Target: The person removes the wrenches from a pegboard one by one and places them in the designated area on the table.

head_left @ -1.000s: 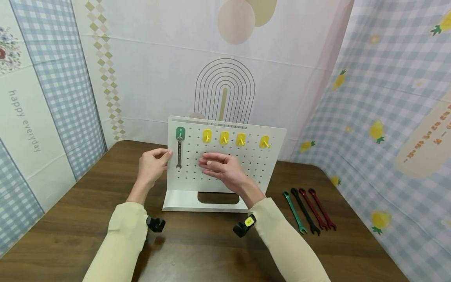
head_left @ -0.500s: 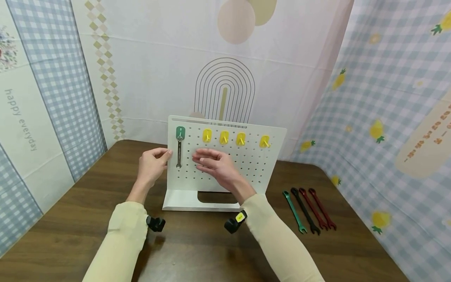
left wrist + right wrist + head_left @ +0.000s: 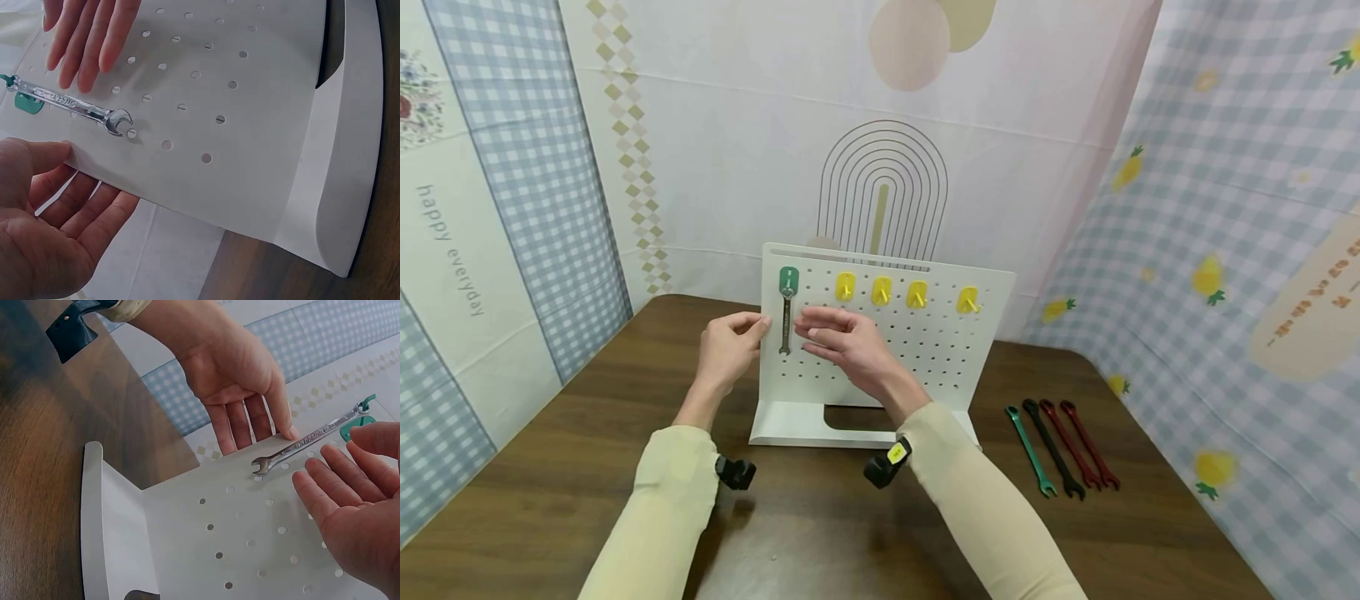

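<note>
A silver combination wrench (image 3: 786, 325) hangs by its ring end from a green hook (image 3: 788, 277) on the white pegboard (image 3: 940, 333), its open end pointing down. My left hand (image 3: 722, 354) holds the board's left edge, thumb on the front face and fingers behind, as the left wrist view shows. My right hand (image 3: 857, 346) is just right of the wrench, in front of the board. Its fingers (image 3: 337, 475) are extended and slightly bent, with nothing between them. In the right wrist view they come close beside the wrench shaft.
Several yellow hooks (image 3: 882, 292) run along the board's upper part. Right of the board's base (image 3: 790, 425), a green wrench (image 3: 1032, 452), a black wrench (image 3: 1054, 450) and two red wrenches (image 3: 1070, 446) lie side by side on the brown table (image 3: 820, 533). Patterned cloths hang behind.
My right hand has moved left and slightly up across the board, toward the hanging wrench. The left hand has kept its hold on the edge.
</note>
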### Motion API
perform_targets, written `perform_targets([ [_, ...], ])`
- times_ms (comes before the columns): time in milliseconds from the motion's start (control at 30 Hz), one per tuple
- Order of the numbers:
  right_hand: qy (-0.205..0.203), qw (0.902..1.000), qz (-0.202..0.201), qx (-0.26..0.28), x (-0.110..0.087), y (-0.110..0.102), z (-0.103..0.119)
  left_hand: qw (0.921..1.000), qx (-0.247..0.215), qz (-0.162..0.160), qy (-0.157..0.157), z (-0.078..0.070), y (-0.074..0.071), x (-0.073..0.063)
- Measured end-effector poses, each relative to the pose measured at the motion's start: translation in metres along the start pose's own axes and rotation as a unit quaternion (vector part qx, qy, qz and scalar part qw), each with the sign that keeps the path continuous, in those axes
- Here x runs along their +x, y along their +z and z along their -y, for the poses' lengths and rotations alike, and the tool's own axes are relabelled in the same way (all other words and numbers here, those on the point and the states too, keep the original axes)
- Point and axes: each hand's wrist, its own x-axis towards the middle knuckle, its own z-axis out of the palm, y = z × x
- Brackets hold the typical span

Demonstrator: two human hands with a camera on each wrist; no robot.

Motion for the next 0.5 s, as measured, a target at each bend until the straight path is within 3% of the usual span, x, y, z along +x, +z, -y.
perform_targets([
  [500,0.003,0.9996,0.007,-0.027,0.013,0.012,0.004,0.9999,0.008,0.005,-0.009,0.001,-0.001,0.001],
])
